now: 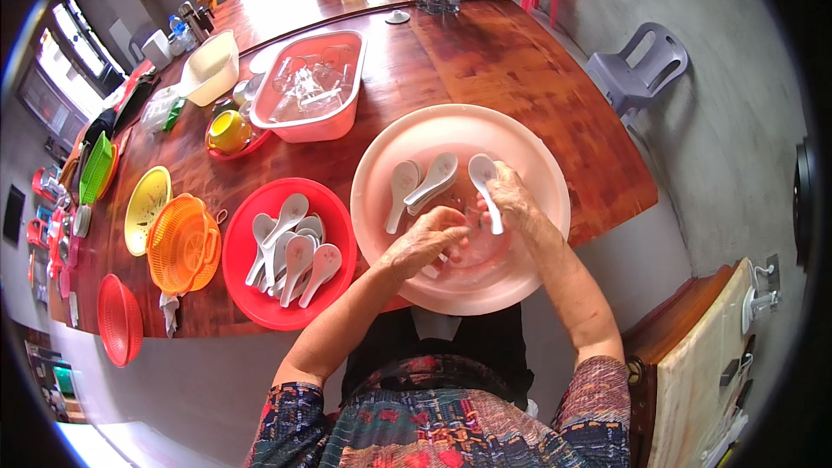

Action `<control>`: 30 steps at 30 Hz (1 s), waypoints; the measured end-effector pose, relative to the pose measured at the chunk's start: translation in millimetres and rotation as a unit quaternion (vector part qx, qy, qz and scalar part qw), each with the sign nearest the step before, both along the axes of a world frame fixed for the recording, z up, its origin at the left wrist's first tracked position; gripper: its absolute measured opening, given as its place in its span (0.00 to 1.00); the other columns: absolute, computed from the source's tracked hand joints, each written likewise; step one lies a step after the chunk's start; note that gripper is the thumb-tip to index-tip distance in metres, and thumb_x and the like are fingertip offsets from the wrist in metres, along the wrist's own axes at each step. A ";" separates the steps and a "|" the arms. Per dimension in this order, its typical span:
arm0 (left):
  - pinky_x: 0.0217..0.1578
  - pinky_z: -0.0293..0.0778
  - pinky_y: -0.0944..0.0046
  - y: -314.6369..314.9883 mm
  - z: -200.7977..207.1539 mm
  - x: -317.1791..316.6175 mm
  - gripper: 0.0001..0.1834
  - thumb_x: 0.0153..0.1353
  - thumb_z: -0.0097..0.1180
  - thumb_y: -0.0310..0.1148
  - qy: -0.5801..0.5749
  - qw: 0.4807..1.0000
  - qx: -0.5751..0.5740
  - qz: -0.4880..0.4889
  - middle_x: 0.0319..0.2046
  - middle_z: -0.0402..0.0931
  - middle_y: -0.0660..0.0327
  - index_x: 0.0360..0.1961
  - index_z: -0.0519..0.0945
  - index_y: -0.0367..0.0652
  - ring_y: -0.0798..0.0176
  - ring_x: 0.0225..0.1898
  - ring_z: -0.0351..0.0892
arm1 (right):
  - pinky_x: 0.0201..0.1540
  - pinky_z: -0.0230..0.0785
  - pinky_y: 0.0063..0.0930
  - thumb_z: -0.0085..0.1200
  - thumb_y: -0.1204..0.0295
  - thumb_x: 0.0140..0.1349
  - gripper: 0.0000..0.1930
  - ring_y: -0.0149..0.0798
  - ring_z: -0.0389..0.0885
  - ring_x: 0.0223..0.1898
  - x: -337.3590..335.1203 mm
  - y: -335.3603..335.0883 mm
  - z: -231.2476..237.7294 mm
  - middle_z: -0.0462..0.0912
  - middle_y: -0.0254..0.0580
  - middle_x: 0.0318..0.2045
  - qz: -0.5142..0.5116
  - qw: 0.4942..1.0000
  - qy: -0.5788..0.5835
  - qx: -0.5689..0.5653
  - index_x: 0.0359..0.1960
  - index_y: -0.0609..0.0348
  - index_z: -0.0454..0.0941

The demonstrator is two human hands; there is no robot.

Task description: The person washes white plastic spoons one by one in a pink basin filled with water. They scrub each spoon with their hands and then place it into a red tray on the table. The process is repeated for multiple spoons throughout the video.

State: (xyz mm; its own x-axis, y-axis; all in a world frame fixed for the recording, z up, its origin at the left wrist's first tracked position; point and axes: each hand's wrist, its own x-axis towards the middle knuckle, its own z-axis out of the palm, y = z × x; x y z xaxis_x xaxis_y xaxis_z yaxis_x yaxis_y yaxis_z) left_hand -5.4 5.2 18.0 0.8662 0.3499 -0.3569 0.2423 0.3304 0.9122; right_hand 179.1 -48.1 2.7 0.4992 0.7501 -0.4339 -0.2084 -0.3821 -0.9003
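Head view: R hand [513, 195] pinches white spoon [482, 173] btwn thumb & fingers, over pale pink basin [459, 121]. L hand [426, 238] just left of & nearer the body than that grip, also over basin, fingers half-curled; can't tell if holding anything. Stacked spoons [440, 173] left of grip, same basin. Further left: red tray [247, 296] w/ spoon pile [297, 253]. Up-left, beyond grip: pink tub [321, 129] w/ clear glassware [310, 87].

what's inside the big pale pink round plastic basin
Inside the basin, white, curved, ceramic-looking spoons lie at left; the right hand holds another spoon. Whatever lies beneath the left hand is mostly covered.
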 end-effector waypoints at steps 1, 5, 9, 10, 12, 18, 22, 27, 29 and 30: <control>0.20 0.67 0.75 0.4 0.7 0.8 0.18 0.59 0.52 0.39 0.003 0.999 0.009 0.034 0.31 0.73 0.62 0.45 0.69 0.39 0.72 0.24 0.72 | 0.14 0.69 0.28 0.35 0.76 0.60 0.11 0.34 0.75 0.17 -3.9 -3.9 15.4 0.74 0.44 0.24 0.037 0.987 -0.132 -0.088 0.44 0.59 0.65; 0.24 0.73 0.67 6.3 -19.7 0.3 0.23 0.60 0.48 0.33 -0.002 0.997 -0.008 0.072 0.45 0.66 0.55 0.54 0.60 0.35 0.66 0.33 0.75 | 0.11 0.66 0.25 0.37 0.75 0.59 0.08 0.32 0.74 0.14 8.6 -10.6 -10.9 0.75 0.42 0.19 0.204 0.940 -0.183 -0.205 0.37 0.61 0.68; 0.29 0.73 0.68 8.8 -28.6 2.0 0.29 0.59 0.50 0.34 0.014 0.997 0.021 0.077 0.48 0.64 0.55 0.58 0.55 0.35 0.68 0.34 0.73 | 0.09 0.60 0.19 0.41 0.67 0.63 0.13 0.28 0.71 0.11 -3.2 -14.2 4.0 0.74 0.37 0.14 0.278 0.950 0.002 -0.142 0.26 0.62 0.73; 0.28 0.72 0.69 7.3 -34.9 3.2 0.26 0.59 0.50 0.38 -0.002 0.995 0.041 0.096 0.44 0.67 0.57 0.55 0.60 0.36 0.69 0.33 0.72 | 0.09 0.60 0.18 0.41 0.65 0.64 0.14 0.26 0.71 0.10 -5.1 -16.4 12.5 0.74 0.36 0.14 0.289 0.951 0.033 -0.106 0.26 0.61 0.73; 0.27 0.71 0.71 6.3 -16.6 1.4 0.22 0.61 0.48 0.40 -0.028 0.996 0.053 0.074 0.40 0.70 0.59 0.51 0.64 0.37 0.70 0.31 0.72 | 0.09 0.59 0.14 0.42 0.59 0.64 0.17 0.22 0.68 0.09 -11.6 -18.1 28.7 0.73 0.33 0.14 0.320 0.944 0.035 -0.071 0.30 0.61 0.74; 0.21 0.65 0.72 6.2 -14.5 5.1 0.19 0.63 0.46 0.43 -0.059 0.947 0.201 0.244 0.15 0.72 0.64 0.26 0.77 0.36 0.73 0.19 0.70 | 0.19 0.68 0.12 0.48 0.67 0.61 0.13 0.21 0.73 0.21 -33.0 -25.0 33.8 0.75 0.33 0.24 0.307 0.941 0.130 0.051 0.42 0.63 0.70; 0.22 0.67 0.70 9.2 -26.5 7.9 0.15 0.61 0.49 0.40 -0.030 0.937 0.201 0.284 0.18 0.74 0.64 0.28 0.77 0.37 0.74 0.22 0.71 | 0.20 0.68 0.15 0.47 0.73 0.59 0.14 0.23 0.72 0.20 -57.3 -36.2 49.9 0.75 0.34 0.25 0.216 0.949 0.205 0.104 0.46 0.64 0.67; 0.26 0.71 0.70 7.4 -7.9 4.2 0.06 0.55 0.53 0.30 -0.041 0.953 0.119 0.275 0.24 0.75 0.64 0.32 0.75 0.40 0.73 0.25 0.72 | 0.16 0.56 0.11 0.45 0.70 0.62 0.10 0.19 0.67 0.16 -46.3 -44.6 37.6 0.73 0.31 0.20 0.224 0.963 0.134 0.070 0.38 0.63 0.72; 0.27 0.71 0.72 7.4 -11.6 4.8 0.07 0.53 0.54 0.29 -0.037 0.954 0.173 0.241 0.24 0.75 0.62 0.33 0.74 0.40 0.73 0.26 0.72 | 0.15 0.52 0.10 0.45 0.69 0.63 0.10 0.17 0.65 0.15 -39.5 -41.3 30.1 0.71 0.28 0.17 0.209 0.970 0.117 0.051 0.35 0.63 0.74; 0.22 0.70 0.72 7.7 -12.5 4.3 0.10 0.51 0.56 0.29 -0.037 0.959 0.187 0.208 0.23 0.75 0.62 0.35 0.72 0.40 0.73 0.21 0.72 | 0.17 0.60 0.19 0.47 0.64 0.62 0.13 0.26 0.69 0.15 -37.4 -40.2 24.6 0.73 0.34 0.14 0.212 0.976 0.049 0.017 0.30 0.63 0.75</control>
State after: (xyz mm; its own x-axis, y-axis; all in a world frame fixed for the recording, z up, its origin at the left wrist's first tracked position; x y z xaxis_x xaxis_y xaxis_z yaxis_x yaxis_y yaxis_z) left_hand -1.1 12.9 5.5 0.6420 0.7623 -0.0823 0.0904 0.0314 0.9954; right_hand 141.7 -88.3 27.3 0.0980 0.8949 -0.4353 -0.1237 -0.4231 -0.8976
